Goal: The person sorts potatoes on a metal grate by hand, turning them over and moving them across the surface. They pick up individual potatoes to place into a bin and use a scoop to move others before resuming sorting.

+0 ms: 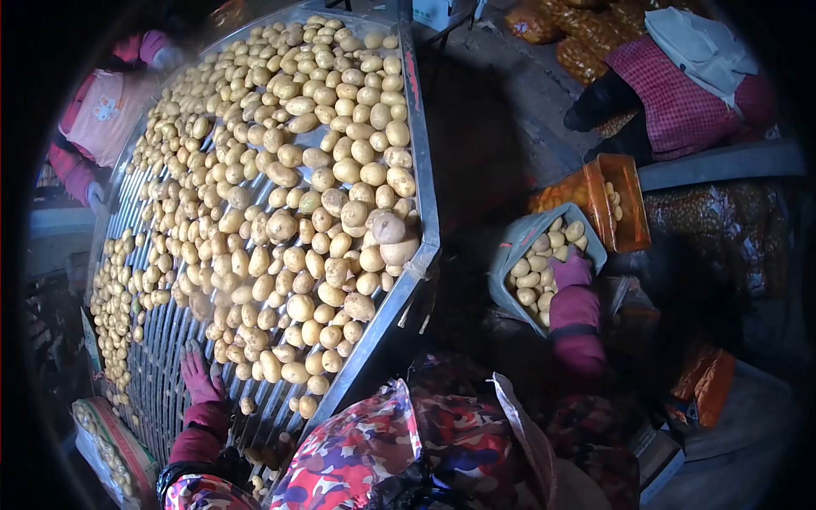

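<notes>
My left hand point(202, 379), in a pink glove, rests with its fingers stretched out on the slatted metal sorting table point(161, 374). Just beyond it lie many potatoes point(280, 225) of mixed sizes, the small ones towards the left side. My right hand point(571, 270), gloved in pink as well, reaches into a grey-blue open container point(503, 276) on my right. It touches the heaped potatoes point(531, 279) inside; its fingertips are not clear enough to show whether a potato is between them.
A metal rim point(429, 204) edges the table. Beside the container stands an orange crate or bag point(627, 204) with potatoes. One person point(106, 119) stands across the table, another point(688, 93) bends at upper right. Full net bags point(722, 225) lie right; a filled sack point(106, 446) stands lower left.
</notes>
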